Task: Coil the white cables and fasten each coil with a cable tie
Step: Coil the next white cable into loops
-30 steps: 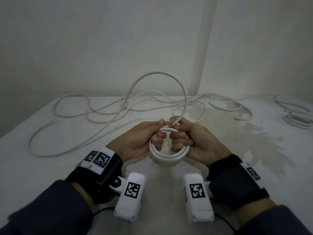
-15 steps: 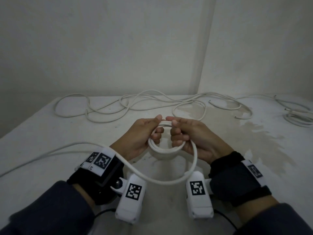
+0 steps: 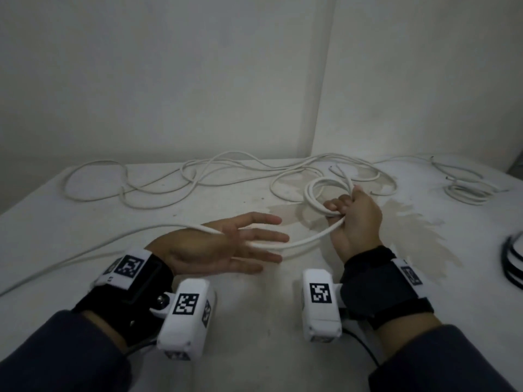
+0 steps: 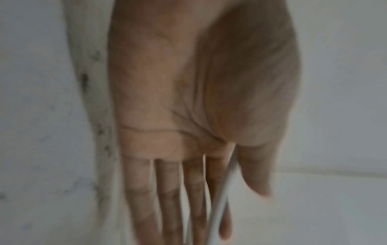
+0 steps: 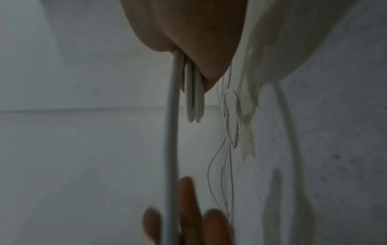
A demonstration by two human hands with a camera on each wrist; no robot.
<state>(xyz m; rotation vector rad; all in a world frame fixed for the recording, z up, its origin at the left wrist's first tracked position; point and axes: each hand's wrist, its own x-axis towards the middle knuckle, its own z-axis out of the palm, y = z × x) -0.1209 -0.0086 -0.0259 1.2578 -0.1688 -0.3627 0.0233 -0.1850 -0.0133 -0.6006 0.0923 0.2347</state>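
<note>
My right hand (image 3: 351, 219) grips a small coil of white cable (image 3: 317, 193), held above the table at centre right; the coil's loops (image 5: 193, 99) hang out of the fist in the right wrist view. From the coil a loose strand (image 3: 300, 243) runs left across my left hand (image 3: 235, 244). That hand is flat, palm up, fingers straight, with the strand (image 4: 222, 195) lying between thumb and forefinger. The strand's tail (image 3: 85, 250) trails off to the table's left edge.
More loose white cables (image 3: 175, 182) lie tangled along the back of the white table (image 3: 254, 321). A finished small bundle (image 3: 464, 190) sits at the far right. Black cable ties (image 3: 512, 258) lie at the right edge. A stain (image 3: 410, 233) marks the table.
The hands, which held the coil together near centre, have parted. My right hand carried the coil to the right and farther back; my left hand let go and spread flat under the strand.
</note>
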